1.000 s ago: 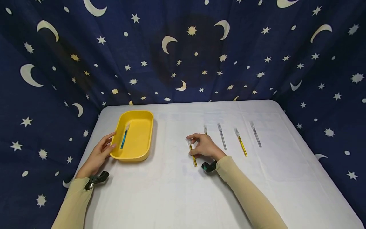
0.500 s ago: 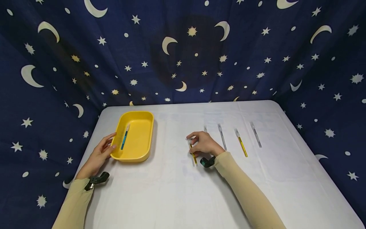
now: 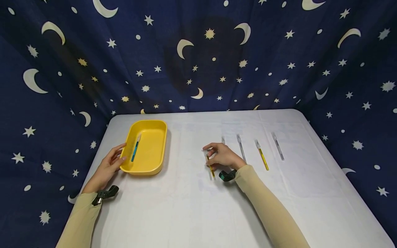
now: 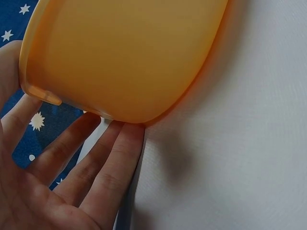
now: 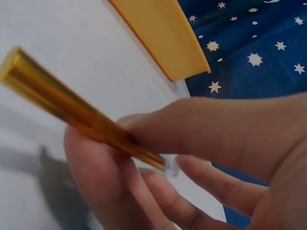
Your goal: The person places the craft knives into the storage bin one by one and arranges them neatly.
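Note:
My left hand [image 3: 105, 170] holds the side of a yellow tray [image 3: 152, 150]; in the left wrist view its fingers [image 4: 115, 177] lie against the outer wall. Inside the tray is a blue craft knife [image 3: 134, 152] with a clear cap. Between thumb and fingertips, my right hand [image 3: 225, 157] pinches a gold craft knife [image 5: 57, 100], tilted, its capped end partly hidden by the fingers. The knife's lower end stands just off the table, apart from its shadow. Behind the right hand, the clear cap [image 3: 223, 139] of another knife shows; the hand hides the remainder.
Right of my right hand lie a silver craft knife [image 3: 241, 148], a gold one [image 3: 263, 157] and another silver one [image 3: 278, 148], all capped. A white cloth [image 3: 173, 206] covers the table. Dark blue fabric [image 3: 263, 51] with moons and stars hangs behind and at both sides.
The gold knife in my right hand has risen slightly, and its lower end has come away from its shadow. My left hand and the tray stay put.

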`<state>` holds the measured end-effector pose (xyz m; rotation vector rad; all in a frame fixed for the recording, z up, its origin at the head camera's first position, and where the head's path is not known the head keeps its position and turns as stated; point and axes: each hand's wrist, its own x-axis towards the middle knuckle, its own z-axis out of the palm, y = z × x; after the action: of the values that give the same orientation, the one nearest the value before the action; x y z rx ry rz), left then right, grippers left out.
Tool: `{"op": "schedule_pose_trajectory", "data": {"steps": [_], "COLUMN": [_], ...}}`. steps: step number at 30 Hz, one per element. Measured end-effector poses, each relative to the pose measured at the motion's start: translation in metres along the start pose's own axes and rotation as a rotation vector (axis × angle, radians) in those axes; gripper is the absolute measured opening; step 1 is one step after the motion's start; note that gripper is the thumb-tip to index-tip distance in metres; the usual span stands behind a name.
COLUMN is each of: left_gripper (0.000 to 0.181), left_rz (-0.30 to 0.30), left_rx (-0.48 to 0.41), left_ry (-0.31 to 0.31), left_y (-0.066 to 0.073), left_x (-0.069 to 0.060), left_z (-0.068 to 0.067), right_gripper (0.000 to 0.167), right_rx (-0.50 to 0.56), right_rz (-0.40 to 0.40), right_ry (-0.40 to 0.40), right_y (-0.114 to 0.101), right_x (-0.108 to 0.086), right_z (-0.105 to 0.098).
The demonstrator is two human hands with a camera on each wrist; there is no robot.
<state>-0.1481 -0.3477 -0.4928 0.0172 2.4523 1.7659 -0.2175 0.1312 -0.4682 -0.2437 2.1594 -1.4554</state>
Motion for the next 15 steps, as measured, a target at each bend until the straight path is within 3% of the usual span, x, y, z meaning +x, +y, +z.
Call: {"op": "schedule_pose_trajectory", "data": {"steps": [7,15], "left_gripper": [0.066,0.067], "left_rz": [0.0,-0.005], "left_rx": [-0.007,-0.008], "left_ry": [0.003,0.008], "left_y": [0.0,0.002], "left_x": [-0.001,-0.001], "left_z": [0.001,0.001], "right_gripper": [0.067,0.071], "right_rx": [0.107,0.217], "right_rz": [-0.061,-0.134], "right_ry": [-0.062,-0.116], "right_y": [0.003,-0.017], "right_x": [-0.005,-0.019], "right_z": [-0.001,0.009]}}
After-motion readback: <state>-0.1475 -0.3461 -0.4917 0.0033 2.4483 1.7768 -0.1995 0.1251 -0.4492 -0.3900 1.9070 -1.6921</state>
